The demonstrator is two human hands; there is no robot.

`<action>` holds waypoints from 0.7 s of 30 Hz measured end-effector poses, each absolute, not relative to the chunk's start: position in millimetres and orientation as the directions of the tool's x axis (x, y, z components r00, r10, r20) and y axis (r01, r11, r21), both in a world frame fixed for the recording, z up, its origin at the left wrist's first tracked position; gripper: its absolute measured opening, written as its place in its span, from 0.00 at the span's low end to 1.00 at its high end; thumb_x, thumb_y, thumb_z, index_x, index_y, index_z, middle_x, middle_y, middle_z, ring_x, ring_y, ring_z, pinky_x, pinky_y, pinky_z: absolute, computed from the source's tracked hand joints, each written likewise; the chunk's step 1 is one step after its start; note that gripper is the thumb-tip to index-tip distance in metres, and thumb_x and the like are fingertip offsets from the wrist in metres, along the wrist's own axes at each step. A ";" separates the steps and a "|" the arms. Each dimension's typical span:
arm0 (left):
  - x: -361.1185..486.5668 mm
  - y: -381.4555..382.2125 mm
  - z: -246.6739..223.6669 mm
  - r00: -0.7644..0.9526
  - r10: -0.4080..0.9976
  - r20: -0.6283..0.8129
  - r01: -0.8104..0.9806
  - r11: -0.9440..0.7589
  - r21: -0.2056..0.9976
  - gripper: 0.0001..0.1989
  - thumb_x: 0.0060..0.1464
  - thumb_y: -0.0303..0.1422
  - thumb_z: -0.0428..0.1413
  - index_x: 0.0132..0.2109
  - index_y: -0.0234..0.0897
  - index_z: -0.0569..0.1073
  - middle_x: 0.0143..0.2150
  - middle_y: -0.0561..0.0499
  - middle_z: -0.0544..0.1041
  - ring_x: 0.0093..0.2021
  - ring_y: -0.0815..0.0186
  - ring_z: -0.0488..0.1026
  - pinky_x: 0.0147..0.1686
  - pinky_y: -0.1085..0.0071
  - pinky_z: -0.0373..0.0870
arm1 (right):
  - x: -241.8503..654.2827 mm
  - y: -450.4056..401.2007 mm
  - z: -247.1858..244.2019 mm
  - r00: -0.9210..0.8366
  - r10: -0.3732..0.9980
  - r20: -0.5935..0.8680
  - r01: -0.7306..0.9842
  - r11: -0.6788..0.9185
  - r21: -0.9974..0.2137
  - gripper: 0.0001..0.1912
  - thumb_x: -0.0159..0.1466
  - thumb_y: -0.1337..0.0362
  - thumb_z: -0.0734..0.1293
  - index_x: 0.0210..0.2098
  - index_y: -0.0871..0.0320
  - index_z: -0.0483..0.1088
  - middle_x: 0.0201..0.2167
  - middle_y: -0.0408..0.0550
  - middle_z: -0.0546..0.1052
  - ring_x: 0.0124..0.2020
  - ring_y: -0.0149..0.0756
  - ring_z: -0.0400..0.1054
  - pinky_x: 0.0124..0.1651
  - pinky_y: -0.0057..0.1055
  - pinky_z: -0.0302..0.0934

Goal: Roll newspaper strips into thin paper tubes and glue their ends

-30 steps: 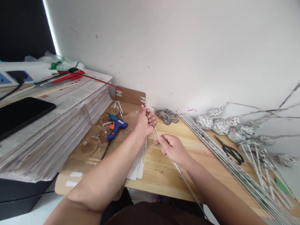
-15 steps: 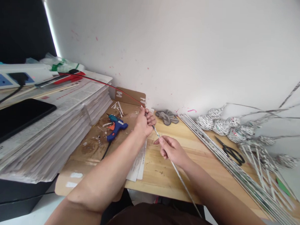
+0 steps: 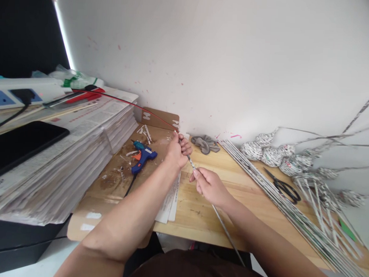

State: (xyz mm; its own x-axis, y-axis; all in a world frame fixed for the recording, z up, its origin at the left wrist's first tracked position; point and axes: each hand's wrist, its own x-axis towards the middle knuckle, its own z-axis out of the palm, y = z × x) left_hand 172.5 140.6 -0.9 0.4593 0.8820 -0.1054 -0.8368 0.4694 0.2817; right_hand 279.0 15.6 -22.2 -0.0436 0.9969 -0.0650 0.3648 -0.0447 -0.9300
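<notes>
A thin rolled newspaper tube [image 3: 227, 233] runs between both hands and slants down past the table's front edge towards my body. My left hand [image 3: 178, 150] has its fingers wrapped round the upper end, hiding most of that part. Closer to me, my right hand [image 3: 209, 184] pinches the tube between thumb and fingers. A short printed stretch shows between the two hands. Near the left hand lies a blue glue gun [image 3: 145, 157] on stained cardboard [image 3: 110, 192]. The end of a thin red cord [image 3: 128, 104] reaches the left hand; whether they touch I cannot tell.
A tall stack of newspapers [image 3: 118, 128] at left bears a phone [image 3: 29, 145] and a power strip [image 3: 31, 90]. At right lie a bundle of paper tubes [image 3: 270, 194], black scissors [image 3: 284, 187] and several woven paper balls [image 3: 273, 157]. A grey cloth band [image 3: 205, 144] rests by the wall.
The tube's lower end has swung slightly left, and my right hand has turned a little. My left hand stays almost where it was.
</notes>
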 end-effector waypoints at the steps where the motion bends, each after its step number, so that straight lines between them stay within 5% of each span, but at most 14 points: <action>1: 172.5 140.5 -0.6 0.460 0.881 -0.108 -0.836 0.471 0.281 0.19 0.63 0.42 0.42 0.26 0.37 0.58 0.16 0.60 0.50 0.11 0.77 0.46 0.11 0.81 0.39 | 279.0 15.9 -22.3 -0.091 0.986 -0.139 0.282 -0.108 -0.953 0.22 0.65 0.46 0.53 0.31 0.57 0.65 0.13 0.37 0.59 0.14 0.27 0.52 0.20 0.25 0.48; 3: 172.6 140.3 -0.1 0.455 0.883 -0.116 -0.837 0.469 0.281 0.19 0.63 0.42 0.42 0.26 0.37 0.58 0.16 0.60 0.50 0.12 0.77 0.46 0.11 0.81 0.40 | 280.0 16.5 -22.3 -0.130 0.974 -0.186 0.224 -0.154 -0.962 0.23 0.66 0.46 0.52 0.33 0.57 0.65 0.13 0.37 0.59 0.13 0.28 0.52 0.19 0.26 0.48; 8: 173.3 140.1 -0.3 0.444 0.887 -0.124 -0.837 0.460 0.296 0.19 0.63 0.42 0.42 0.26 0.37 0.58 0.16 0.60 0.50 0.12 0.77 0.46 0.11 0.81 0.40 | 281.9 16.3 -21.7 0.010 0.998 0.056 0.515 0.043 -0.856 0.17 0.62 0.49 0.62 0.30 0.57 0.67 0.18 0.41 0.65 0.19 0.28 0.58 0.23 0.26 0.49; 13: 173.4 140.3 -1.4 0.463 0.879 -0.115 -0.835 0.476 0.277 0.19 0.63 0.42 0.42 0.26 0.36 0.58 0.16 0.60 0.49 0.12 0.77 0.46 0.11 0.82 0.40 | 284.4 18.9 -24.2 -0.209 0.939 -0.273 -0.010 -0.281 -0.960 0.20 0.65 0.48 0.56 0.31 0.58 0.66 0.10 0.35 0.57 0.11 0.26 0.50 0.17 0.25 0.46; 21: 173.6 140.1 -1.2 0.473 0.873 -0.115 -0.834 0.486 0.261 0.19 0.62 0.42 0.43 0.26 0.36 0.58 0.16 0.60 0.49 0.12 0.77 0.46 0.11 0.81 0.40 | 291.8 21.0 -32.3 -0.313 0.901 -0.301 -0.356 -0.405 -0.842 0.16 0.63 0.53 0.62 0.29 0.60 0.67 0.10 0.34 0.58 0.11 0.24 0.52 0.16 0.24 0.43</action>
State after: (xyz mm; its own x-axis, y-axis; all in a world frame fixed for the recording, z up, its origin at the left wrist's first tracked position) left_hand 173.6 140.1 -1.2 0.4732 0.8734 -0.1149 -0.8339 0.4862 0.2613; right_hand 291.8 21.0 -32.3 -0.3126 0.9008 -0.3014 -0.3559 -0.4052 -0.8421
